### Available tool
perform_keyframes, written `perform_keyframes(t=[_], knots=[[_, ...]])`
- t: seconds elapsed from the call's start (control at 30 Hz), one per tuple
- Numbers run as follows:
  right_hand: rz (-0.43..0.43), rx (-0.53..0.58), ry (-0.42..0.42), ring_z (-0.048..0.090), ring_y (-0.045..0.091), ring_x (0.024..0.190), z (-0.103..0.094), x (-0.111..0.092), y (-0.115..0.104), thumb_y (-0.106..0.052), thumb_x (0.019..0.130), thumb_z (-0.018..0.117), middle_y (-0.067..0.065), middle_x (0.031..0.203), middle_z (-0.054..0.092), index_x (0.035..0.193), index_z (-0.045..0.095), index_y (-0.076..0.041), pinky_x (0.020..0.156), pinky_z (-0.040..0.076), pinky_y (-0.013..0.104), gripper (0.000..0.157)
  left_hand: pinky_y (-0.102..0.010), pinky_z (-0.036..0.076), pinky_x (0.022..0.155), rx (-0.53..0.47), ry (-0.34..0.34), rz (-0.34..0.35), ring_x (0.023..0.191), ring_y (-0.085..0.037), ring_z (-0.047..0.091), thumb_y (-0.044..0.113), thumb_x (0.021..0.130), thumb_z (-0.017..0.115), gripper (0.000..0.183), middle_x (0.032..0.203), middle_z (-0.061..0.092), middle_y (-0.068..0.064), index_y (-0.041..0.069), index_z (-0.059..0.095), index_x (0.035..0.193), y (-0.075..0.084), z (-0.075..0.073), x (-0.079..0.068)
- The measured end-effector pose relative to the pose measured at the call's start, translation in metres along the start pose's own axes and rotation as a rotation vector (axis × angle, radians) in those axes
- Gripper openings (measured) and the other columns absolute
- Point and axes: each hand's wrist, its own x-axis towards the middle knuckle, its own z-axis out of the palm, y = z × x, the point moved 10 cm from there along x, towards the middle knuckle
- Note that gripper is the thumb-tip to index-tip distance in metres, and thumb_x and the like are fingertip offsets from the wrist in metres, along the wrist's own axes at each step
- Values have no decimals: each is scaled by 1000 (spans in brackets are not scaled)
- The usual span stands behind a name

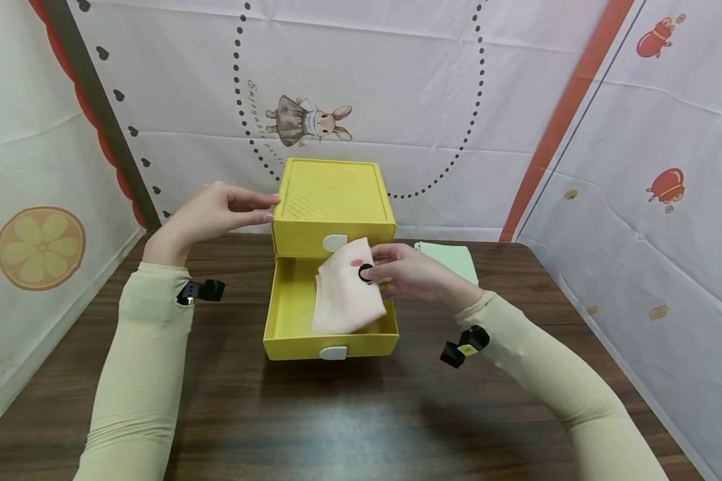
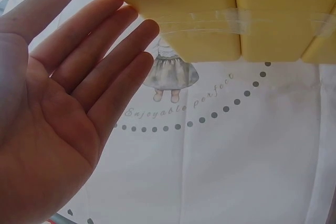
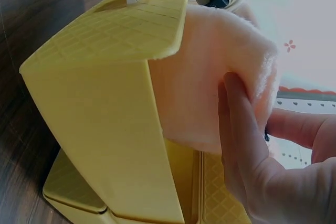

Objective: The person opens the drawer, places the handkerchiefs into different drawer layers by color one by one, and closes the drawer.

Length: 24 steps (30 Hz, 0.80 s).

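Note:
A folded pale pink towel point(image 1: 344, 294) with a black and red pattern stands tilted in the pulled-out drawer point(image 1: 289, 347) of a yellow drawer box point(image 1: 337, 190). My right hand point(image 1: 410, 272) pinches its right edge, thumb on one face and fingers on the other. In the right wrist view the fluffy towel point(image 3: 194, 77) rises past the drawer's side wall point(image 3: 100, 129). With fingers nearly straight, my left hand point(image 1: 207, 217) touches the upper left side of the box. The left wrist view shows that hand point(image 2: 79, 93) with its fingertips right at the yellow box wall point(image 2: 194, 19).
A folded light green cloth point(image 1: 451, 260) lies behind my right hand on the dark wooden table point(image 1: 337, 427). White printed sheeting point(image 1: 433, 100) hangs behind the box and along both sides. White tabs point(image 1: 333, 353) mark the drawer fronts.

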Motion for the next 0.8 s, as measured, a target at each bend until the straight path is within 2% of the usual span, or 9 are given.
perform_keyframes(t=[0.23, 0.43, 0.63, 0.8], knots=[[-9, 3, -22, 59, 18, 85, 10, 4, 0, -4, 87, 53, 9, 102, 54, 119, 43, 0, 74, 50, 39, 34, -35, 44, 81, 1, 3, 0, 100, -7, 56, 53, 75, 61, 42, 112, 61, 7, 37, 59, 114, -1, 0, 0], [24, -3, -16, 59, 17, 81, 16, 8, 3, -5, 86, 55, 8, 96, 57, 116, 45, -2, 71, 50, 38, 31, -35, 44, 80, -7, 2, 0, 99, -8, 56, 52, 75, 61, 42, 112, 61, 5, 36, 59, 114, -1, 1, 0], [18, 19, -32, 59, 18, 83, 22, 13, 1, -4, 87, 54, 8, 97, 57, 115, 45, -1, 73, 50, 40, 30, -31, 45, 78, -4, 1, -7, 98, -5, 56, 54, 74, 61, 42, 109, 62, 12, 39, 59, 113, -1, 0, 1], [18, 38, -39, 60, 18, 83, 27, 16, 1, -2, 87, 52, 7, 95, 58, 114, 44, -1, 73, 50, 41, 28, -30, 45, 77, -7, -1, -6, 97, -4, 56, 54, 74, 61, 42, 107, 62, 13, 39, 59, 113, -1, 0, 1]])
